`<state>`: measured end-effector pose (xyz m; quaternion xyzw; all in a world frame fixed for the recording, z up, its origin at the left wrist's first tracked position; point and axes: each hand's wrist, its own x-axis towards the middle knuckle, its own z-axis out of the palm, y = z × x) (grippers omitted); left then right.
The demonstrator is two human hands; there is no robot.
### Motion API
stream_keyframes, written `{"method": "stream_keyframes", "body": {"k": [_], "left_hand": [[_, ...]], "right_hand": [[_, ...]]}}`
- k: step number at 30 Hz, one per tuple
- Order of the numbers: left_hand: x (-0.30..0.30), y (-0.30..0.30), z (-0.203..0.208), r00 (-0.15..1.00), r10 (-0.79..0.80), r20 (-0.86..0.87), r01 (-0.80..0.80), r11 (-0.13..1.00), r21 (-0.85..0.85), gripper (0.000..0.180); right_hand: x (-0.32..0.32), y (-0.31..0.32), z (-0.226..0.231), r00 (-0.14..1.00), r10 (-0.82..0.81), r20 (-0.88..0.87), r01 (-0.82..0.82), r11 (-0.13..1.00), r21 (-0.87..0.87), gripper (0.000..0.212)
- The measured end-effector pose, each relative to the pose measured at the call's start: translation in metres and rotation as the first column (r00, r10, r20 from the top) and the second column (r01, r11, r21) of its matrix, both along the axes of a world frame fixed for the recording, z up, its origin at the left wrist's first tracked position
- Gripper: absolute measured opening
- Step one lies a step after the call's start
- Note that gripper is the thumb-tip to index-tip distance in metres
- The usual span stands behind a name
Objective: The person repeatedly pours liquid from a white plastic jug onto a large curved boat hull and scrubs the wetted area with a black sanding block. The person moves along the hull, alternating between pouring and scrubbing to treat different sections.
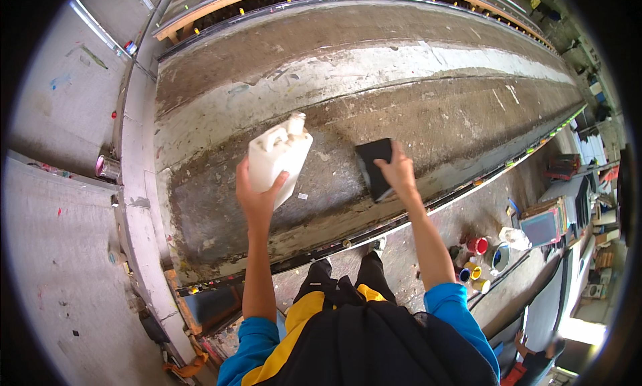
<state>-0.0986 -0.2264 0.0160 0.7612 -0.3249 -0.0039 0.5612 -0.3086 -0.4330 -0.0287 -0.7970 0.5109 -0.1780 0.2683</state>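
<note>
1. The left hand (257, 200) grips a white plastic jug (275, 164) by its lower part, thumb across the near face and fingers along the left side.
2. The jug leans to the right over the left part of the bench (428, 135), its short neck (295, 122) pointing away from the person; I cannot tell whether its base touches the surface.
3. The right hand (401, 173) holds a flat black rectangular piece (373, 160), thumb lying on the upper face.
4. This black piece is to the right of the jug, well apart from it, above the bench's near half; whether it touches the bench is unclear.
5. A small white scrap (303, 197) lies on the bench just beside the jug's lower end.
6. The bench is long, with brown and grey stains and a pale strip running along it.
7. On the floor at right stand a red can (477, 245), a yellow can (473, 271) and a bucket (500, 257).
8. Another person (537, 360) appears at the lower right.
</note>
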Motion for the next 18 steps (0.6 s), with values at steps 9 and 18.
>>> {"method": "stream_keyframes", "body": {"k": [9, 18], "left_hand": [[-0.069, -0.066, 0.017, 0.968, -0.212, 0.135, 0.208, 0.977, 0.045, 0.061], [-0.135, -0.146, 0.023, 0.913, -0.356, 0.197, 0.244, 0.867, 0.436, 0.065]], "right_hand": [[-0.135, -0.139, -0.002, 0.993, -0.118, 0.017, 0.116, 0.989, 0.096, 0.067], [-0.198, -0.210, 0.024, 0.955, -0.059, 0.292, 0.036, 0.996, 0.084, 0.055]]}}
